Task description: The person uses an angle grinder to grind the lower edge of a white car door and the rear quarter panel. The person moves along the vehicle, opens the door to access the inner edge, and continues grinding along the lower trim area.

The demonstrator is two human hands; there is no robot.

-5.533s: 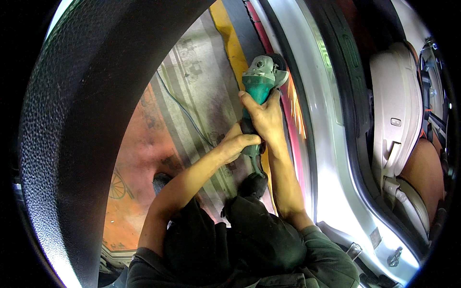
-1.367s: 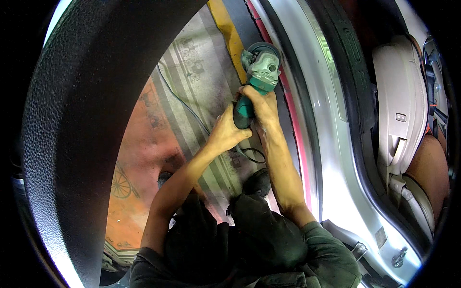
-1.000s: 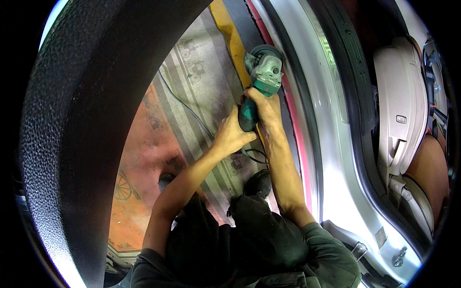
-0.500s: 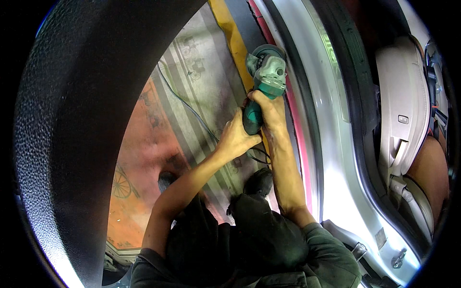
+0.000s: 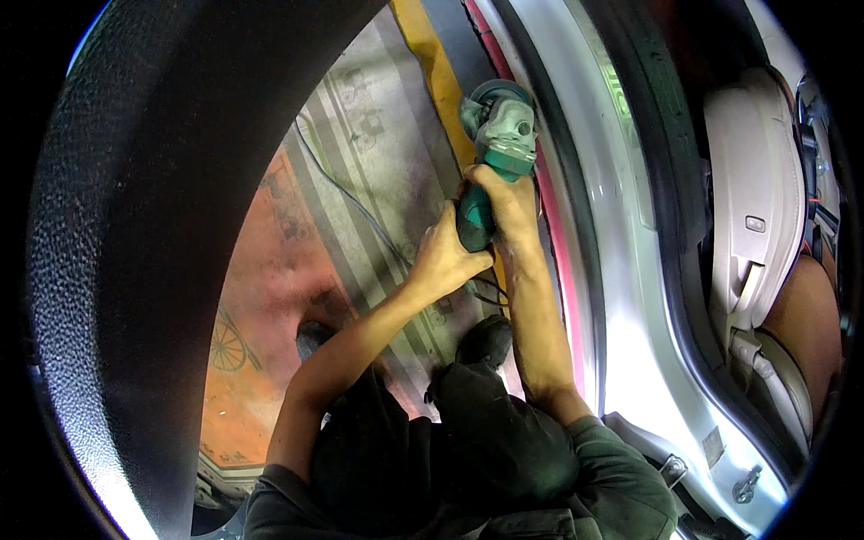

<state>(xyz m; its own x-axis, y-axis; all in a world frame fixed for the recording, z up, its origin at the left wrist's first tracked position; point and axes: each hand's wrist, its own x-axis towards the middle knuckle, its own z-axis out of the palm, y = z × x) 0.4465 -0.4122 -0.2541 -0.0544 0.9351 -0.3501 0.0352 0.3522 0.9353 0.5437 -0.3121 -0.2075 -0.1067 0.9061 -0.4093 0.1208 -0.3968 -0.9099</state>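
Both of my hands hold a green angle grinder point(image 5: 474, 220) with a pale metal gear head and a round guard at its far end. My right hand point(image 5: 506, 200) wraps round the body just behind the head. Lower down, my left hand point(image 5: 446, 256) closes on the rear of the green housing from the left. The grinder's head lies close beside the silver door sill point(image 5: 621, 270) of a car, over its red-edged lower side. Whether the disc touches the metal cannot be seen from here.
A dark door panel point(image 5: 135, 225) curves along the left. On the right, past black sealing strip, stands a light car seat point(image 5: 751, 198). A thin cord point(image 5: 355, 202) runs over the patterned floor mat point(image 5: 261, 351). A yellow strip point(image 5: 434, 63) borders the sill. My shoes point(image 5: 484, 342) stand below.
The grinder's head has shifted very slightly away from me, its hold unchanged. My arms and feet look the same.
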